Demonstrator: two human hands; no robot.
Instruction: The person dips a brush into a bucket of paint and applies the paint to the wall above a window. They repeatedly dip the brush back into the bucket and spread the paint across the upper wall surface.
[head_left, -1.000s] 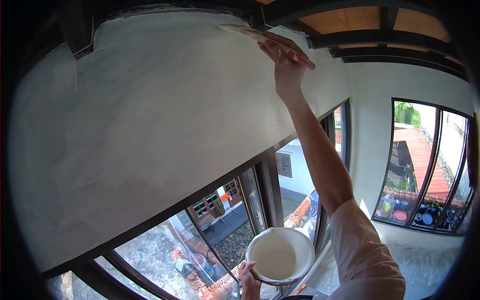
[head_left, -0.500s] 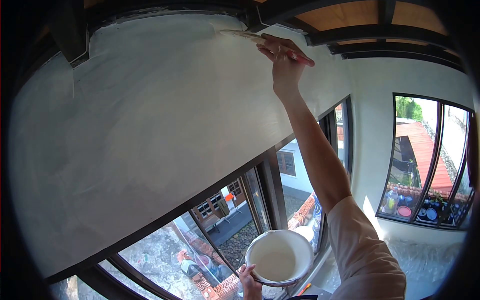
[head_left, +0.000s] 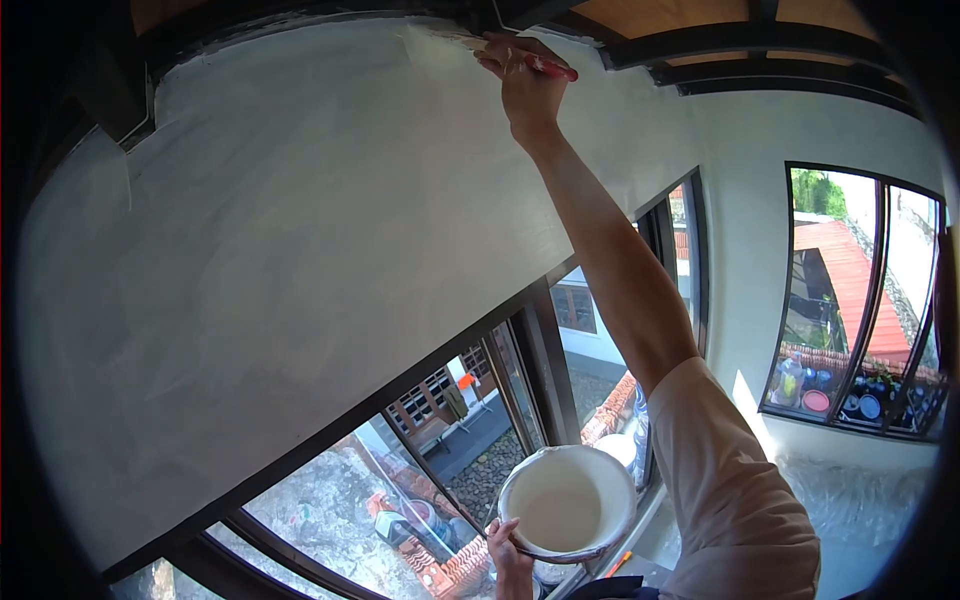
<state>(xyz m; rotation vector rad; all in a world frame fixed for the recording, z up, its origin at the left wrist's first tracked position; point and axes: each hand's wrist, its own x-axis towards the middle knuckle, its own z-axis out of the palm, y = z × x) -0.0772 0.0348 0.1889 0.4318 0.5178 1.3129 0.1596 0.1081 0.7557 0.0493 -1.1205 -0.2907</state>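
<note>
High on the white wall (head_left: 300, 230), my right hand (head_left: 528, 88) is closed around a paintbrush (head_left: 556, 69) with a red handle. The brush's pale-smeared head points left and meets the wall's top edge, just under the dark ceiling beam. Low in the view, my left hand (head_left: 507, 550) grips the left rim of a white bucket (head_left: 572, 466). Off-white paint (head_left: 556, 522) lies inside the bucket, which is tipped toward me so its inside shows. White smears mark the fingers of my right hand.
Dark-framed windows (head_left: 545, 365) run diagonally below the wall. Another window (head_left: 850, 310) is set in the right wall. Dark beams (head_left: 740, 45) cross the ceiling. Clear plastic sheeting (head_left: 840, 500) lies at the lower right. An orange-handled tool (head_left: 619, 564) lies beneath the bucket.
My right hand and the brush have moved left and slightly up along the wall's top edge. The bucket and my left hand have shifted slightly right and up in view.
</note>
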